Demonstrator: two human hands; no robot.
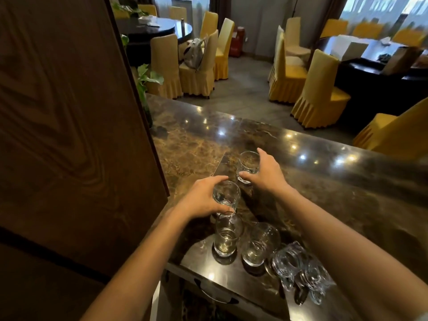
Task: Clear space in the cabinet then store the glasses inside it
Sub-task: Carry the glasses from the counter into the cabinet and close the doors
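On the polished brown marble countertop (196,140), which mirrors small ceiling lights, the left hand (203,200) curls its fingers and thumb round a tall clear glass (226,195). Whether that glass rests on the stone or is lifted I cannot tell. Just beyond, the right hand (266,169) grips a short clear tumbler (248,165) from its right side, and the tumbler stands on the counter. Nearer the front edge stand a second tall clear glass (226,238), a rounded short glass (258,245) just beside it, and two cut-glass mugs (287,262) to the right. A dark wood-grain panel (58,112) rises along the left. Past the counter lies a grey-floored dining room with yellow skirted chairs (317,89), dark round tables (159,28), a grey backpack (193,54) on one seat and a green leafy plant (146,77) at the panel's edge.
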